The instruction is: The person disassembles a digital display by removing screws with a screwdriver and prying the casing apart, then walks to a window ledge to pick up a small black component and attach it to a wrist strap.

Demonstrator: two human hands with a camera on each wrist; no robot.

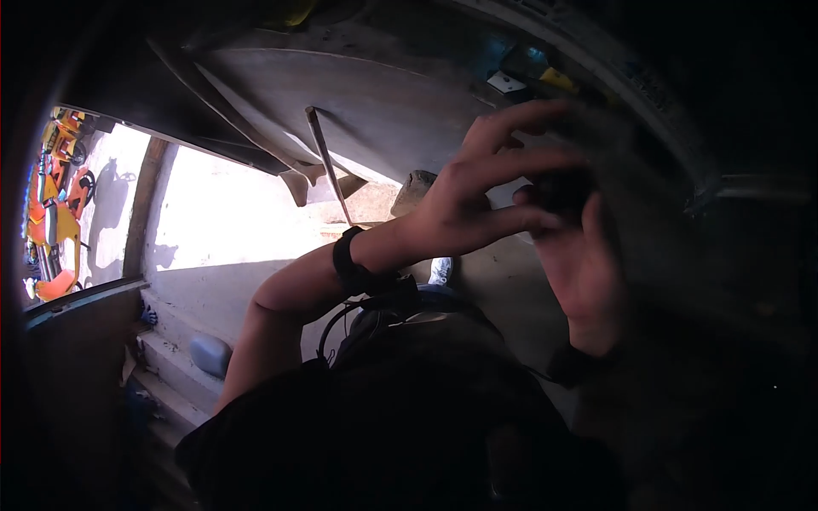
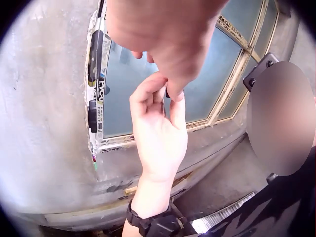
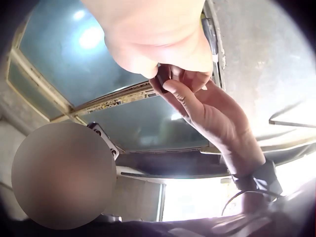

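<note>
In the head view my left hand (image 1: 464, 192) and right hand (image 1: 579, 272) meet in front of me, fingertips close together. Between them is a small dark piece (image 3: 162, 79), mostly covered by fingers, its kind hard to tell. My left thumb and fingers (image 3: 185, 98) pinch it from below in the right wrist view. The near right hand (image 3: 158, 39) covers its top, fingers curled in on the same piece. From the left wrist view, the right hand (image 2: 160, 133) is turned palm toward the camera, with its fingertips against those of the left hand (image 2: 168, 39).
A framed glass window (image 2: 123, 94) with printed tape stands by the hands, a long black item (image 2: 94, 59) along its edge. A thin stick (image 1: 328, 162) leans near a bright doorway (image 1: 213, 213). Steps (image 1: 170, 362) lie lower left; orange and yellow vehicles (image 1: 60, 213) stand outside.
</note>
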